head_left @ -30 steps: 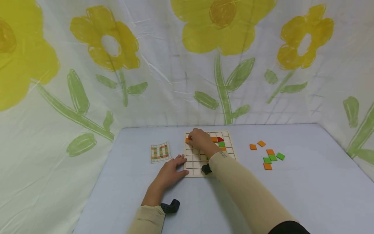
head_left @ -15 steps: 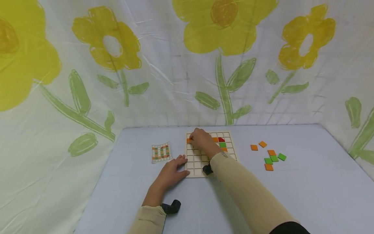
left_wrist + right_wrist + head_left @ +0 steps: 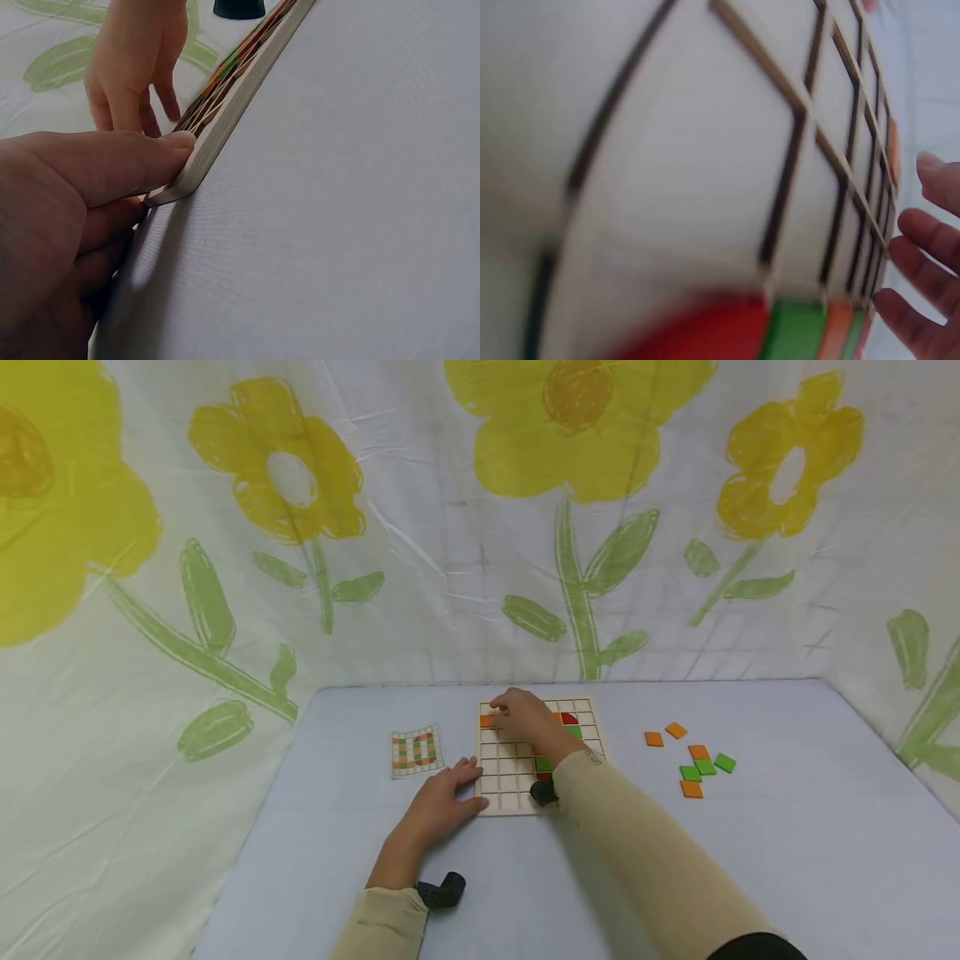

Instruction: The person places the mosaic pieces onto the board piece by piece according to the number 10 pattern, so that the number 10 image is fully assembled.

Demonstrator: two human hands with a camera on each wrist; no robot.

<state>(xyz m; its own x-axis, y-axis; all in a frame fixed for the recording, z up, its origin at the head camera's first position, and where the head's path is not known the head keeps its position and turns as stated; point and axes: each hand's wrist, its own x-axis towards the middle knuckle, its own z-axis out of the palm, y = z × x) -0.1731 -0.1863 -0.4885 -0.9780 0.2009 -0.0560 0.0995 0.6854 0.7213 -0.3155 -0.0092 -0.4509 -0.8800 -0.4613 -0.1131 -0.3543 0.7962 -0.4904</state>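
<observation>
A pale gridded board [image 3: 501,779] lies on the table, with orange, green and red tiles in some of its squares. My left hand [image 3: 435,806] rests at the board's left edge; the left wrist view shows its thumb [image 3: 169,146] pressing the corner. Over the upper part of the board is my right hand [image 3: 522,714], close beside an orange tile [image 3: 487,721] in the leftmost column. The right wrist view shows its fingers [image 3: 922,274] loosely spread, holding nothing. A red piece [image 3: 712,330] and a green tile [image 3: 795,330] sit nearer that camera. My right forearm covers part of the board.
Left of the board lies a small pattern card [image 3: 416,752] with a coloured grid. Several loose orange and green tiles [image 3: 692,789] are scattered to its right. A white curtain [image 3: 420,610] painted with flowers hangs behind the table [image 3: 810,827].
My right hand has let go of the orange tile at the left and drawn back slightly to the right, uncovering more of it and the tiles under the wrist. My left hand stays in place.
</observation>
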